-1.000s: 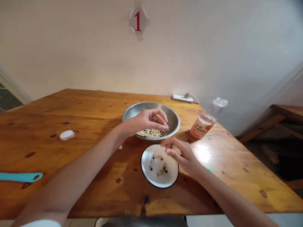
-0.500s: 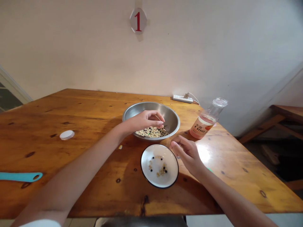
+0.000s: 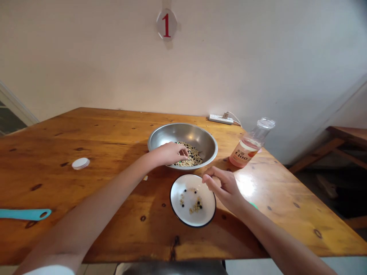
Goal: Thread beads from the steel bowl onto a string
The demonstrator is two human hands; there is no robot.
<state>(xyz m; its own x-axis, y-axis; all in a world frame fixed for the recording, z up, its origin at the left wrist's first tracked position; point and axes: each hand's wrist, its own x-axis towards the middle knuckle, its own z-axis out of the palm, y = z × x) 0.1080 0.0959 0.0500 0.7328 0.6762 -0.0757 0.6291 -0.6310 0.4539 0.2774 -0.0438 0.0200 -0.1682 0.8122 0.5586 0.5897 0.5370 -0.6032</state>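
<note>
My left hand [image 3: 171, 153] reaches over the near rim of a steel bowl [image 3: 210, 147], its fingertips pinched together down at the small beads [image 3: 192, 152], mostly pale with black and green ones. Whatever is between those fingertips is too small to make out. My right hand [image 3: 222, 183] is closed in a pinch above the right rim of a white dark-edged plate [image 3: 185, 218]. A thin string, faint now, runs from the right fingertips toward the bowl. Several pale and black beads [image 3: 197, 206] lie in a loose ring on the plate.
A tilted-looking bottle [image 3: 243, 152] of pink liquid stands right of the bowl. Behind it is a white power strip [image 3: 220, 119]. To the left lie a white lid [image 3: 80, 163] and a turquoise handle [image 3: 25, 214] on the wooden table [image 3: 114, 229].
My left hand has lowered from above the bowl toward the beads and shifted slightly left, away from the string. My right hand has moved a little left, nearer the plate.
</note>
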